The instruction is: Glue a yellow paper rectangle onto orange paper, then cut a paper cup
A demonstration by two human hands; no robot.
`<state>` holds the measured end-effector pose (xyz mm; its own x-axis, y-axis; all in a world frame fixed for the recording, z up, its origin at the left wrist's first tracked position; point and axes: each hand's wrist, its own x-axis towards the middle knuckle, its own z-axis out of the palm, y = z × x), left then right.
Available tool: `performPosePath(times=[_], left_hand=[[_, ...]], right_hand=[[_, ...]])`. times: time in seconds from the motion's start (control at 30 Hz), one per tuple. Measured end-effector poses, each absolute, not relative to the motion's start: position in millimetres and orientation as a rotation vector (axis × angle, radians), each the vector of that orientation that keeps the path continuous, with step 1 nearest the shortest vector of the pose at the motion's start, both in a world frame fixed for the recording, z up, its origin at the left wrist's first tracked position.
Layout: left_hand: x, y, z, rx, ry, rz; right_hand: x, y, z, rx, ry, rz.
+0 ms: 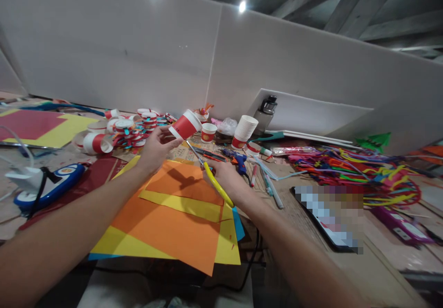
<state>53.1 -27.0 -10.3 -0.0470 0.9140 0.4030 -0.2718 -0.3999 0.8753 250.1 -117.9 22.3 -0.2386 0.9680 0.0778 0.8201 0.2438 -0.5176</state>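
A red and white paper cup (pixel 186 124), tilted on its side, is held up by my left hand (pixel 157 147), the fingers at its base end. My right hand (pixel 223 178) grips scissors with yellow handles (pixel 218 186). Their metal blades point up and left toward the cup; whether the tips touch it, I cannot tell. Below both hands lie orange sheets (pixel 176 234) and yellow sheets (pixel 228 239), with a blue sheet (pixel 238 224) showing at the edge.
Cut cups (pixel 98 143) are piled at left behind a blue-rimmed power strip (pixel 51 190). A cup stack (pixel 245 130), a bottle (pixel 266 114) and a blue glue gun (pixel 239 162) stand or lie beyond. Colourful pipe cleaners (pixel 349 169), a tablet (pixel 327 218) and a purple strip (pixel 401 227) are right.
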Motion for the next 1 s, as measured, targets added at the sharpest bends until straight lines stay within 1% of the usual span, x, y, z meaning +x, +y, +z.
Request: performPosePath(times=[0.27,0.5,0.6,0.8,1.0], left_hand=[[51,-24,-12,1.291,0.78,1.59],[52,-27,-11,1.348,0.769,1.676],[49,-23,-10,1.277,0.768,1.668],[42,-15,-12,1.067,0.714,1.537],[48,-20,-11,1.065,0.709,1.442]], right_hand=[[254,-119,20,-1.571,-2.15,0.536],[254,-118,23,-1.577,-2.155,0.536],[257,-119,24,-1.575,-2.174,0.539],[258,-121,26,-1.46,-2.157,0.672],[255,-123,31,-1.436,-2.098,0.807]])
